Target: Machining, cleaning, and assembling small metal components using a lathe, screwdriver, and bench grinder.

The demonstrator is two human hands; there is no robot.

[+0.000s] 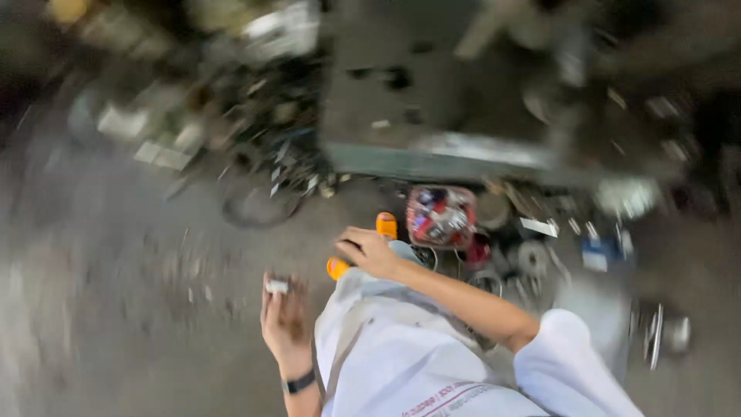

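White garment point(401, 363) fills the bottom centre, nearest the lens, one piece, pale cloth with a short sleeve on the right arm. Two hands in view, both the wearer's own. Left hand point(284, 320) sits low, palm up and loosely cupped, fingers half curled, with one small white object point(276, 286) pinched at the fingertips; too blurred to say what it is. One black band point(299, 381) circles that wrist. Right hand point(369, 251) reaches forward from the bare forearm, fingers bent over the top of one orange object point(385, 225); a second orange bit point(336, 268) shows just below the hand, and whether the two are one item or separate cannot be told, nor whether the hand grips or only rests on it.

Just beyond the right hand: one red container point(441, 216) packed with small mixed parts, count unreadable. Around it lie several round metal pieces point(532, 259), rings and discs, at least three, plus one blue-and-white box point(600, 253). One dark ring point(261, 205) lies on the ground to the left.

Surface is a grey concrete floor point(116, 309), dusty, speckled with small scraps. One large dark machine base point(440, 100) stands behind the clutter, more scrap heaped to its left. Whole frame is motion-blurred; dim workshop setting.
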